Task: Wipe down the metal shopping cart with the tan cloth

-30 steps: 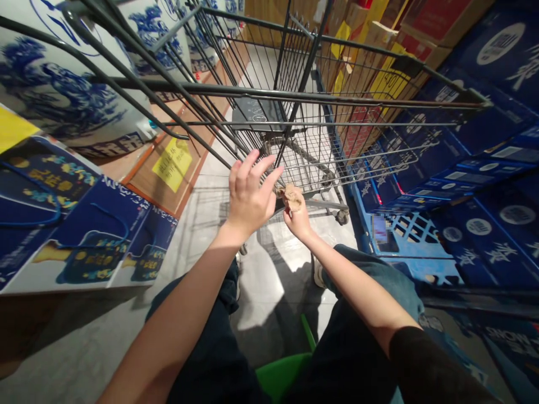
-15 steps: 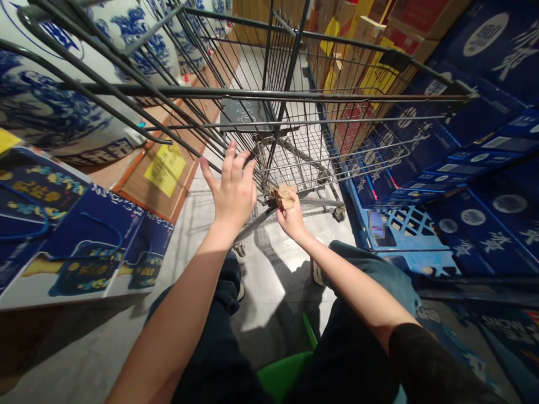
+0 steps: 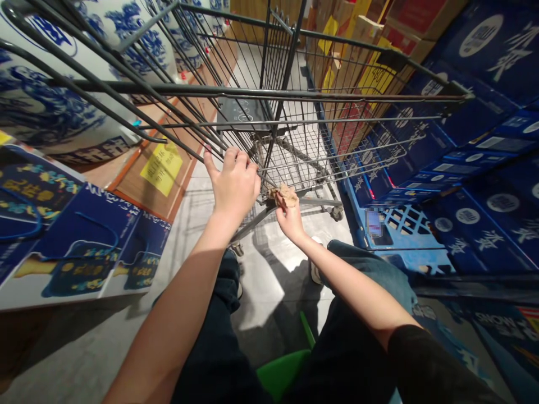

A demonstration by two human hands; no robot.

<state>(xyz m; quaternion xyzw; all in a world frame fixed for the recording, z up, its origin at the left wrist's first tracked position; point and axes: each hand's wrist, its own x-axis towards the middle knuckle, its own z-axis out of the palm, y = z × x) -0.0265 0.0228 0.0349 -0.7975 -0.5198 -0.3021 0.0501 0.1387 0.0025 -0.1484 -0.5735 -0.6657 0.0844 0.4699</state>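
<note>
A dark metal wire shopping cart stands right in front of me. My left hand rests on its lower wires, fingers bent over them and thumb raised to the left; the fingertips are partly hidden. Pinched in my right hand is a crumpled tan cloth, pressed against the low frame bar at the near end of the cart. The two hands are close together but apart, the right one slightly lower.
Blue-and-white porcelain jars and blue gift bags line the left. On the right, blue cartons are stacked by a blue plastic pallet. Cardboard boxes stand farther back. Between my legs shows a green stool.
My left hand has come down from spread fingers above the wires to fingers curled onto them. The right hand keeps the cloth at nearly the same spot.
</note>
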